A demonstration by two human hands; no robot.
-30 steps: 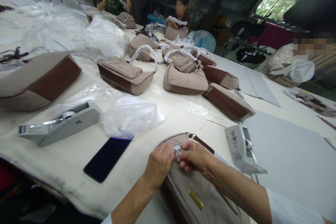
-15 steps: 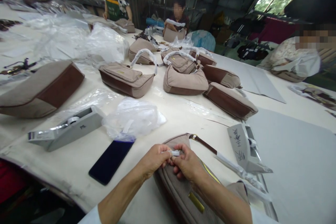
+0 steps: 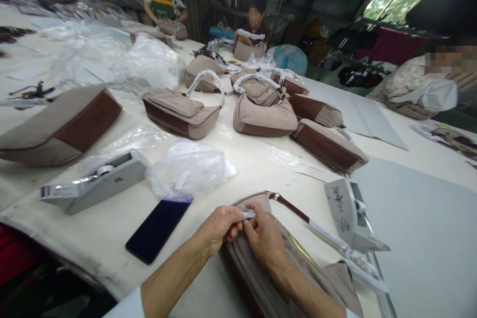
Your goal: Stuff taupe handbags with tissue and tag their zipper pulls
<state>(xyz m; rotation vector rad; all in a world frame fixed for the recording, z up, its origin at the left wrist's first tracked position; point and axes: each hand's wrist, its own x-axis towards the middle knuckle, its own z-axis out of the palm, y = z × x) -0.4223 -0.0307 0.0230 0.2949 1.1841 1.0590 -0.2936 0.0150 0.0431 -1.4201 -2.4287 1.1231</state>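
A beige shoulder bag (image 3: 246, 276) with a brown base lies in front of me, its yellow zipper (image 3: 300, 247) showing. My left hand (image 3: 219, 226) is closed near the bag's upper end, pinching a small whitish strip (image 3: 248, 214), perhaps a wrapped zipper pull. Bent around the strip's other end are the fingers of my right hand (image 3: 265, 233), which rests over the bag. The exact contact of its fingertips is partly hidden. The bag's strap (image 3: 328, 233), brown near its ring and covered in white wrap farther along, stretches out to the right.
Grey tape dispensers stand left (image 3: 112, 181) and right (image 3: 348, 213). A dark phone (image 3: 158, 231) lies left of my hands beside crumpled clear plastic (image 3: 190, 166). Several similar bags (image 3: 264, 114) sit farther back. Grey board (image 3: 421, 223) covers the right side. Other people are around the table.
My right fingers have shifted slightly on the strip and the right forearm has lowered, uncovering more zipper. The left hand still pinches the strip. A person at the back now touches a bag.
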